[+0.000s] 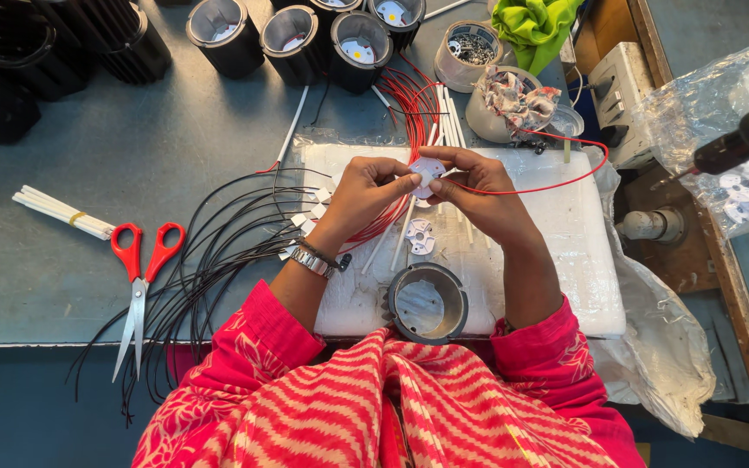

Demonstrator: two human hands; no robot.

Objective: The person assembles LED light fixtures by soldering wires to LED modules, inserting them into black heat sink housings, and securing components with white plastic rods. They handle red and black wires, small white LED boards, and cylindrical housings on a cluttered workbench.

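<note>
My left hand [364, 195] and my right hand [477, 186] meet over a white foam pad [565, 251], together pinching a small white round disc [427, 167]. A red wire [556, 184] loops from the disc out to the right and back. A bundle of red wires [409, 100] runs up from my hands. Below them on the pad lie another white disc [420, 236] and a round grey metal housing [427, 303]. A metal watch is on my left wrist.
Red-handled scissors [139, 277] and black wires [210, 251] lie left on the grey table [132, 156], beside white sleeves [62, 212]. Black cylindrical housings [296, 39] line the back. Cups of parts [513, 104], a green cloth [535, 26] and an electric screwdriver [739, 143] are at right.
</note>
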